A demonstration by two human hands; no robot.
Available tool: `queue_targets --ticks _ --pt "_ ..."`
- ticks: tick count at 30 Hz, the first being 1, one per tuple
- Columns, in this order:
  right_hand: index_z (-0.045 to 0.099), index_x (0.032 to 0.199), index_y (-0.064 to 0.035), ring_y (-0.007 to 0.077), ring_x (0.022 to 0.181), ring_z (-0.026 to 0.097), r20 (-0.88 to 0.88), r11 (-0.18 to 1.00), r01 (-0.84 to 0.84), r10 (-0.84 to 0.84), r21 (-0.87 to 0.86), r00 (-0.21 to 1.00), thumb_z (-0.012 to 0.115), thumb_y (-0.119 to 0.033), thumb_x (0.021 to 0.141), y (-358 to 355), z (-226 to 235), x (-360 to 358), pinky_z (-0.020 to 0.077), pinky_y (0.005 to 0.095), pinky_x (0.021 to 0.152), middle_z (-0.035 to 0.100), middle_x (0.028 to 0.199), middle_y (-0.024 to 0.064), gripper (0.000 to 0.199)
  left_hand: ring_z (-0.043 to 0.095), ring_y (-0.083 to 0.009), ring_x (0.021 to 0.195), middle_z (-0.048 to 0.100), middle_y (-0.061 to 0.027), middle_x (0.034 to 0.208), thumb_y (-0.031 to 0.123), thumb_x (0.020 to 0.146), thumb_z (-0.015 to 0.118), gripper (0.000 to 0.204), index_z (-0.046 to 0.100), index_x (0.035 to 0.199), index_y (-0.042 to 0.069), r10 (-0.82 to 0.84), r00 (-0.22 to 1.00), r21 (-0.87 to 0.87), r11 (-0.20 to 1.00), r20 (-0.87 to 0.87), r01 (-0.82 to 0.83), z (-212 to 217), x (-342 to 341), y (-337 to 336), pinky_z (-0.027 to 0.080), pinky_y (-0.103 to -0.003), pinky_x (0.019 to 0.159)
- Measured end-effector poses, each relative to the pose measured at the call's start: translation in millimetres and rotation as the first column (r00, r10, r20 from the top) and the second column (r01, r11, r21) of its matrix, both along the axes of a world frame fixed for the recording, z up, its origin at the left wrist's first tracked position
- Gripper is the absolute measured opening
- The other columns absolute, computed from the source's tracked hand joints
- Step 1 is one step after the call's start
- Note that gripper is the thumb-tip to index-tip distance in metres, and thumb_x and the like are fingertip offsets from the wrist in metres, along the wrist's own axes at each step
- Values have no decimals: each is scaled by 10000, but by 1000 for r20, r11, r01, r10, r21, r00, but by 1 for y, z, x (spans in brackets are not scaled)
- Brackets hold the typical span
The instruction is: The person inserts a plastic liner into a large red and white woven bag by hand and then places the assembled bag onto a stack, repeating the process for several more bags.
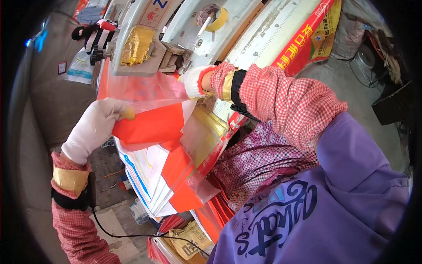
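Observation:
My left hand (94, 127), in a white glove with a yellowish fingertip, is closed on the edge of a red plastic sheet (151, 125), which looks like part of a woven bag. The sheet runs from it toward a grey machine head (136, 48), which looks like a sewing machine. My right hand (195, 82), also white-gloved, is beside the machine head at the sheet's far end; its fingers are mostly hidden. Below the raised sheet lie layered red and white sheets (149, 171) with blue print.
A yellow tape roll (215, 17) with a white stick in it rests on the machine bed. Along the table edge runs a red and yellow printed sack (303, 39). Red sheets and a brown paper piece (189, 240) are below. A black cable (127, 236) hangs from my left wrist.

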State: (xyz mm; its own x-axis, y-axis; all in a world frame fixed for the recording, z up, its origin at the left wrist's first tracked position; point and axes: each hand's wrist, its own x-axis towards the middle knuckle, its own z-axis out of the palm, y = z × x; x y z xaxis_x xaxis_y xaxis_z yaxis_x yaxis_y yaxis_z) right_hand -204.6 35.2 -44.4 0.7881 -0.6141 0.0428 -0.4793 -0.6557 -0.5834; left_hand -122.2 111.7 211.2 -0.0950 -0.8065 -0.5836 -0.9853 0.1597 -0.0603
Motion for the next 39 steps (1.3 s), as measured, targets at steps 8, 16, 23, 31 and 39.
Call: queue_targets --ticks 8,16,23,31,39 --pt "613 997 -42 347 808 627 -50 997 -7 3 -83 999 597 -293 712 -10 -13 15 489 411 675 653 875 162 381 473 -56 686 539 12 752 137 799 603 243 597 968 -38 166 979 -258 947 -119 -192 -6 19 23 418 -234 625" --pt "650 919 -10 309 782 645 -70 998 56 -59 -43 996 634 -200 632 -12 -21 16 501 401 644 656 851 166 344 575 -311 640 574 -119 592 338 650 683 280 636 613 65 -588 542 385 807 601 448 -20 -8 57 475 -366 663" --pt "664 929 -76 240 749 649 22 918 395 -396 34 918 561 -181 737 56 16 21 515 348 613 662 781 107 241 572 -256 635 554 -55 614 301 693 619 196 578 635 118 -775 630 248 601 -52 760 -103 -71 113 454 -346 588" --pt "645 927 -17 250 714 626 171 838 501 -472 -218 865 559 -140 723 64 -39 61 504 364 579 649 748 103 254 590 -250 606 561 -63 577 240 694 607 121 615 712 120 -772 620 452 607 140 654 -34 -71 66 442 -384 553" --pt "661 887 -38 211 763 618 208 988 66 -94 140 974 550 -159 779 31 -38 81 501 355 638 655 822 93 196 554 -250 552 531 -51 546 248 692 604 129 639 654 130 -811 583 439 538 40 719 -98 -106 83 438 -377 520"
